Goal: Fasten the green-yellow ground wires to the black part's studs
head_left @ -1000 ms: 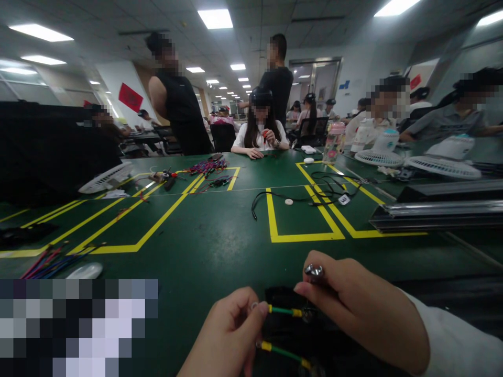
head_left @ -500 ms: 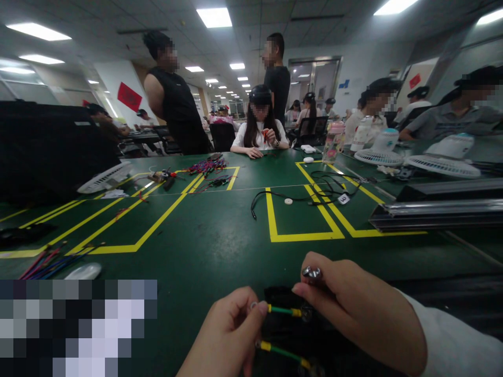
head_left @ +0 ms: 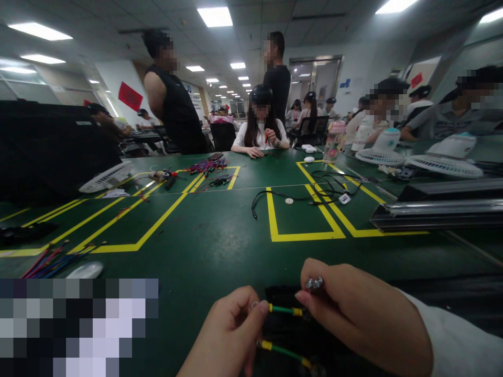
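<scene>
My left hand (head_left: 239, 324) is closed in a pinch on the ring terminal at the left end of a short green wire (head_left: 282, 309) with yellow sleeves. A second green wire (head_left: 286, 352) of the same kind runs just below, close to my left fingers. My right hand (head_left: 341, 301) is wrapped round a shiny metal tool (head_left: 314, 285) that looks like a wrench. Only its forked tip shows; the fist hides the rest. The right ends of both wires meet a dark piece (head_left: 286, 327) lying under my hands, its details lost in shadow.
Metal rails (head_left: 440, 212) lie at the right, with black cables (head_left: 291, 195) left of them. Bundled wires (head_left: 51, 262) and a white mouse (head_left: 85, 270) are at the left. Fans (head_left: 379, 152) stand beyond. Across the table a person (head_left: 261, 131) holds a red-handled tool.
My right hand has lowered slightly with the metal tool, whose tip has turned a little. My left hand keeps its pinch on the wire end in nearly the same place.
</scene>
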